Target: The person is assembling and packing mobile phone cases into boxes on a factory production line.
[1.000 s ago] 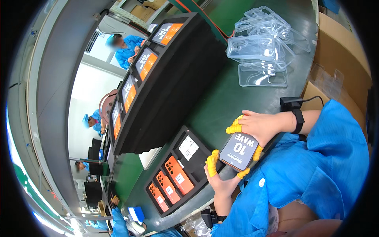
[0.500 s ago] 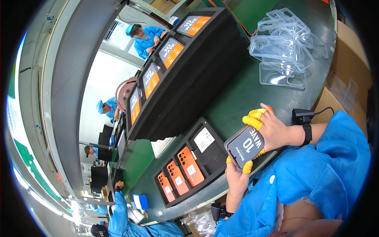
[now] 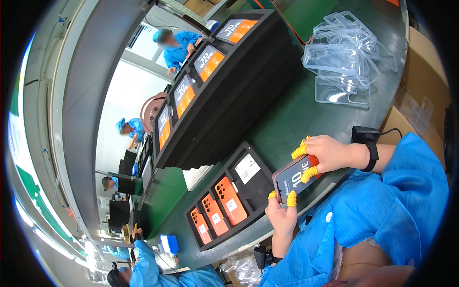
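Just above the near edge of a green table (image 3: 282,129), near a black tray (image 3: 256,191), a slanting phone (image 3: 292,178), rounded corners, dark grey face, pale lettering, orange at one end, left hand (image 3: 283,215) pinching its lower end, right hand (image 3: 330,154) gripping the orange end, fingers yellow-capped.

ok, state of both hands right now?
Left hand: closed, yellow-covered fingertips gripping one end of the phone.
Right hand: closed on the other end of the same phone.
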Motion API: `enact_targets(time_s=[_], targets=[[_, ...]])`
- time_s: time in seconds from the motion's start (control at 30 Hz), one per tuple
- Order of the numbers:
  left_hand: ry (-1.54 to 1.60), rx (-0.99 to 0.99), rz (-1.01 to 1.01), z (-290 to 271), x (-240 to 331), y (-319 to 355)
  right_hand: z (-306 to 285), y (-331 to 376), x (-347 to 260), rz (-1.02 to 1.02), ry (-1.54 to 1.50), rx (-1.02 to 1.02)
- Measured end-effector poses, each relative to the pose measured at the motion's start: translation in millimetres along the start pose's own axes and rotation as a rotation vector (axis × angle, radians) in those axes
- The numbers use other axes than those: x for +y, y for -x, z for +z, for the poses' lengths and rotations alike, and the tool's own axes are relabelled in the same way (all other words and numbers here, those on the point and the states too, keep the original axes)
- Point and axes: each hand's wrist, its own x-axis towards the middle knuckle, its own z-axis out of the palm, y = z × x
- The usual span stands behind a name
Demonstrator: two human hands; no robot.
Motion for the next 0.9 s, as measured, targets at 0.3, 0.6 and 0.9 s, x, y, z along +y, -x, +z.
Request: enact_targets(time_s=[0.3, 0.6, 0.9], targets=[[-0.114, 0.226, 0.1, 9, -18, -5, -1, -3, -15, 0.065, 0.062, 0.05], [0.146, -0.489, 0.067, 10, -20, 0, -5, -15, -44, 0.388, -1.057, 0.03], [-0.208, -0.199, -0.094, 30, -15, 7, 18, -7, -49, 0.33, -1.108, 0.249]])
